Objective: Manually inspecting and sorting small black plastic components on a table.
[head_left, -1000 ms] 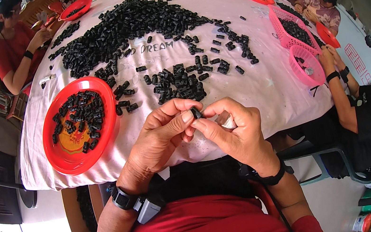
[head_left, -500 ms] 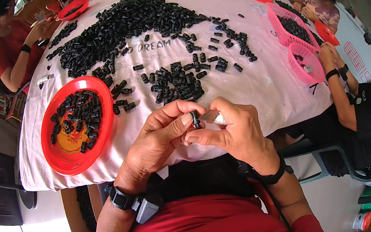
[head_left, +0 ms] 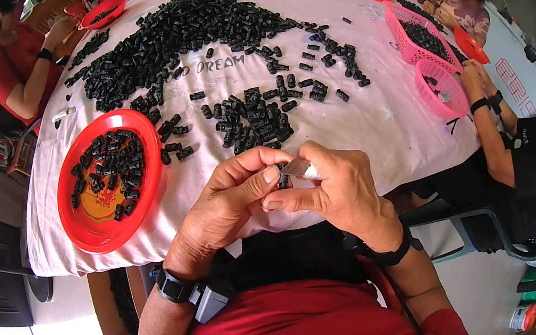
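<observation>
Close to the table's near edge, my left hand (head_left: 224,192) pinches a small black plastic part (head_left: 283,178) between thumb and fingers. My right hand (head_left: 347,180) is closed on a small blade (head_left: 295,167) with a white wrapped grip. The metal lies across the upper end of the part, seemingly touching it, and covers some of it. Just beyond my fingers is a loose cluster of similar black parts (head_left: 252,120). To the left stands a red plate (head_left: 158,181) with several more of these parts in it.
A large heap of black parts (head_left: 186,37) spreads over the pale pink cloth (head_left: 376,151). Pink baskets (head_left: 404,43) and a round pink bowl (head_left: 429,102) stand at the right. People sit around the table, one in black (head_left: 532,152) near my right side.
The blade has shifted left and now overlaps the top of the black part, which showed more fully before. My left hand keeps its pinch, almost unmoved.
</observation>
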Demonstrator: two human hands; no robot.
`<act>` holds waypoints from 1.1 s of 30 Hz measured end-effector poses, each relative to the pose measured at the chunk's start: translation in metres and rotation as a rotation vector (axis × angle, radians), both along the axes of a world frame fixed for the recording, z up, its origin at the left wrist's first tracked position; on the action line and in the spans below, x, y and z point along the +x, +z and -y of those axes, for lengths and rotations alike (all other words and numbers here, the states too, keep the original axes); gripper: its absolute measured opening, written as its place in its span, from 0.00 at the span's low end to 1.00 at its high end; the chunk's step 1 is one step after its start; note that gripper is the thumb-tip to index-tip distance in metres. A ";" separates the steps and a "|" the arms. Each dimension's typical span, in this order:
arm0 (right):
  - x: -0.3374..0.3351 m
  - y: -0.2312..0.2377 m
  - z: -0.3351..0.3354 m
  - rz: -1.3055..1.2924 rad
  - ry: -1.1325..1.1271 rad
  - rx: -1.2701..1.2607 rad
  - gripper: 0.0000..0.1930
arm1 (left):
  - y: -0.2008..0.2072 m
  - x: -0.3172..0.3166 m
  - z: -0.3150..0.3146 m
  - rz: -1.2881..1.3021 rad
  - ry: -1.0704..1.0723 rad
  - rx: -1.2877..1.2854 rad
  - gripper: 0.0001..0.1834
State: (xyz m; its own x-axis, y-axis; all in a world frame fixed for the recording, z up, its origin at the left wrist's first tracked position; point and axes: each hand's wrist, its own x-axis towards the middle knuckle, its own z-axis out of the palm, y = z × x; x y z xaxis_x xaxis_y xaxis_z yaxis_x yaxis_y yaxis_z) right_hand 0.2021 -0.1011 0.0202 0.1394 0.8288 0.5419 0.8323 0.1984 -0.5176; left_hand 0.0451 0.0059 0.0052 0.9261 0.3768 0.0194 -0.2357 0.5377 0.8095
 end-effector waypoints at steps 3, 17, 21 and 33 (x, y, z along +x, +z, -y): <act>-0.001 0.001 0.000 0.003 -0.019 -0.025 0.31 | 0.002 0.000 0.000 -0.002 -0.013 -0.006 0.13; -0.003 0.001 -0.001 0.000 -0.028 -0.036 0.30 | 0.004 0.004 0.005 0.012 0.046 -0.031 0.11; -0.001 0.001 -0.001 0.019 -0.032 -0.044 0.30 | 0.003 0.002 0.004 0.014 0.025 -0.057 0.11; -0.001 0.003 0.001 0.088 -0.067 -0.075 0.27 | 0.007 0.004 0.007 0.001 0.058 -0.018 0.11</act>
State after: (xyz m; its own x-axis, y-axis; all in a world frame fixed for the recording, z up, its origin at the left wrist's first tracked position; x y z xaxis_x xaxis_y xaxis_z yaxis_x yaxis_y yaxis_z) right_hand 0.2008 -0.1016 0.0231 0.1504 0.8581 0.4910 0.8853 0.1041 -0.4532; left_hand 0.0495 -0.0011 0.0124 0.9029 0.4297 0.0129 -0.2675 0.5380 0.7994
